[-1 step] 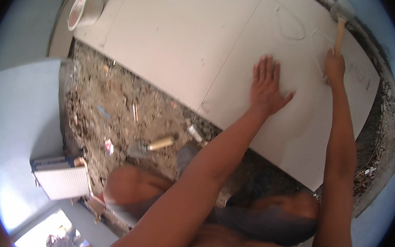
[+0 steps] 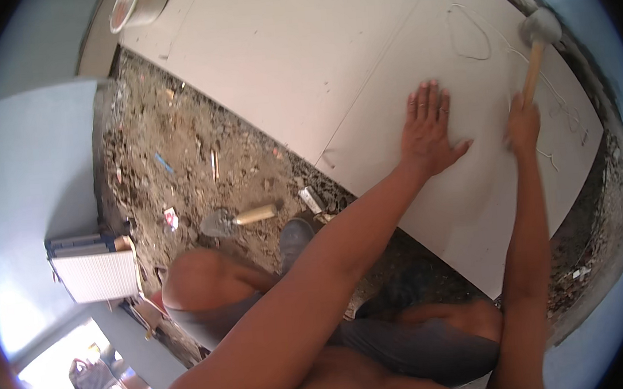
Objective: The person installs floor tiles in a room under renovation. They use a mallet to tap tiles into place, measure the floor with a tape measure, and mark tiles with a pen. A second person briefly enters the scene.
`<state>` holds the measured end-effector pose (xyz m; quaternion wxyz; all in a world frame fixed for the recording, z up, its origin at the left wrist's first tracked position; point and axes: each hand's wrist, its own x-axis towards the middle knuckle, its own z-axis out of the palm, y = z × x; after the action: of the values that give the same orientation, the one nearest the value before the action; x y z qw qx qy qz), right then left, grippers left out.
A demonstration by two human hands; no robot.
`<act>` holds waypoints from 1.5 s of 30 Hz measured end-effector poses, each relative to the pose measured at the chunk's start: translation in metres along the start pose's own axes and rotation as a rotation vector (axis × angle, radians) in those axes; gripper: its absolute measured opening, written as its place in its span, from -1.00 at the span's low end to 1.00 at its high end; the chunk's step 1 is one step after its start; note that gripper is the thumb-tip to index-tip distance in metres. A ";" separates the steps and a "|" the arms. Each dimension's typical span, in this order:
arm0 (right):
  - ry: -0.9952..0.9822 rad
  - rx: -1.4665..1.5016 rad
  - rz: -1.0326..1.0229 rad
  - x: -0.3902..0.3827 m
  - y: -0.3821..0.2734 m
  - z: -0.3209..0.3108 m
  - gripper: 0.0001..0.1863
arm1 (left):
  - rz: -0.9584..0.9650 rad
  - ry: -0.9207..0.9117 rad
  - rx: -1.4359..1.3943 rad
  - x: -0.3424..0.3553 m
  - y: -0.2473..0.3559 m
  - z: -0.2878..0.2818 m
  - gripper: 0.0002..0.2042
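My left hand (image 2: 427, 128) lies flat on a large pale floor tile (image 2: 466, 204), fingers stretched out and thumb spread to the right. My right hand (image 2: 523, 125) is wrapped round the wooden handle of a mallet (image 2: 540, 28) with a grey, rounded head. The mallet head shows over the tile's far right edge, beside the wall; whether it touches the tile I cannot tell. A thin pale string (image 2: 489, 47) lies in loops on the tile near the mallet. The right hand is slightly blurred.
Rough soil with debris borders the tiles on the left. On it lie a trowel (image 2: 254, 214) with a wooden handle and a small pale block (image 2: 312, 199). A white bucket (image 2: 147, 6) stands at the far left. A person (image 2: 88, 380) is beyond the doorway.
My right hand and the mallet sit slightly lower against the tile, and the mallet head looks sharper. My left hand stays flat on the tile; the whole view has shifted a little.
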<state>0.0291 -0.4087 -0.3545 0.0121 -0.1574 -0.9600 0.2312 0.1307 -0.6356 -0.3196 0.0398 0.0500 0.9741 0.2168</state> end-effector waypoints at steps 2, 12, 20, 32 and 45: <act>-0.119 0.169 -0.137 -0.067 -0.027 -0.006 -0.53 | -0.015 0.030 -0.009 -0.005 -0.009 0.004 -0.06; 0.160 0.004 -0.241 0.030 -0.031 -0.042 -0.49 | 0.009 0.023 0.021 0.003 -0.004 0.002 -0.04; 0.014 0.203 0.269 0.057 -0.006 -0.083 -0.51 | 0.024 -0.037 0.090 0.005 -0.001 -0.004 -0.03; 0.029 0.262 0.305 0.060 0.047 -0.059 -0.48 | 0.081 -0.006 0.179 0.076 -0.016 -0.008 0.21; 0.053 0.443 0.267 0.049 0.037 -0.048 -0.59 | -0.253 -0.296 0.246 0.174 -0.013 -0.045 0.48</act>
<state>-0.0015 -0.3413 -0.3311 0.0410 -0.2822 -0.8561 0.4309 -0.0477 -0.6463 -0.2948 0.2028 -0.0369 0.9753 0.0797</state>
